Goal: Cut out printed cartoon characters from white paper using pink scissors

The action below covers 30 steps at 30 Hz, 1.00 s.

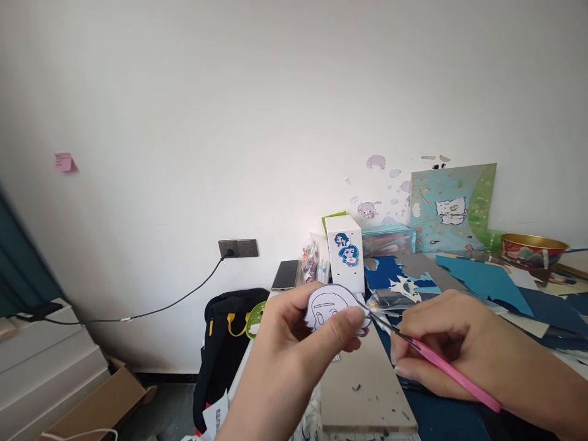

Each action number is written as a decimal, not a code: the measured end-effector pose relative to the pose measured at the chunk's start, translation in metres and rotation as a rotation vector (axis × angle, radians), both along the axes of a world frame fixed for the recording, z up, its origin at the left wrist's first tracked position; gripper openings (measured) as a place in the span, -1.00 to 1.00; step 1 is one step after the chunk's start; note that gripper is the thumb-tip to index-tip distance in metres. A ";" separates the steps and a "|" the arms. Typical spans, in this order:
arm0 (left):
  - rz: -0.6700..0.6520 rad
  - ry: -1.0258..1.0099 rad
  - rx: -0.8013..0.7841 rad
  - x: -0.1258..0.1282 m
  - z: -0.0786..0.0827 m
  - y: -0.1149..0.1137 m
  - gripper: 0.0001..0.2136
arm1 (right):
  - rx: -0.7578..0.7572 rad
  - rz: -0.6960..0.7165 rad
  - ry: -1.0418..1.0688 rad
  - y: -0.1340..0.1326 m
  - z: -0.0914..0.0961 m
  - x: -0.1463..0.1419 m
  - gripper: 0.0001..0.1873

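Note:
My left hand (298, 343) is closed around a small white paper cut-out (328, 306) of a cartoon head, with the thumb pressed across its front. My right hand (452, 349) grips a thin pink-handled tool (452, 370) like a pen. The tool's dark metal tip (383, 323) touches the right edge of the cut-out. Both hands hover over a grey board (362, 386) lying on the desk.
A white box (345, 251) with blue cartoon stickers stands behind the hands, a phone (285, 274) to its left. Blue and grey paper scraps (482, 275) cover the desk, with a gold bowl (533, 248) at far right. A black backpack (227, 343) sits on the floor.

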<state>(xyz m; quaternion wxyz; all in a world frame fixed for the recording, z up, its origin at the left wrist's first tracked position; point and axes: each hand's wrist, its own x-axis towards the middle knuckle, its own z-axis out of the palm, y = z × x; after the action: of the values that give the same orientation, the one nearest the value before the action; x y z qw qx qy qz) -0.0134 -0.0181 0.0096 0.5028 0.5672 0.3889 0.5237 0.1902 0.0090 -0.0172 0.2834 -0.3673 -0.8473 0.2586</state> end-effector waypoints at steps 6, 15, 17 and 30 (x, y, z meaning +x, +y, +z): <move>-0.047 0.028 0.030 0.001 -0.002 0.005 -0.77 | -0.180 -0.151 0.176 0.000 0.004 -0.001 -0.78; -0.045 0.051 0.019 0.017 -0.013 0.010 -0.75 | -0.339 -0.177 0.421 -0.008 0.007 -0.010 -0.74; -0.049 0.052 0.010 0.019 -0.014 0.010 -0.77 | -0.367 -0.164 0.447 -0.009 0.009 -0.012 -0.81; -0.078 0.030 0.000 0.021 -0.018 0.014 -0.78 | -0.421 -0.048 0.429 -0.008 0.013 -0.003 -0.86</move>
<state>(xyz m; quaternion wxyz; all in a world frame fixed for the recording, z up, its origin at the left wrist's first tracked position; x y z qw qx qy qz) 0.0079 -0.0038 -0.0084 0.5167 0.5899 0.3741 0.4951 0.1876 0.0012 -0.0039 0.3796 -0.3748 -0.6871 0.4933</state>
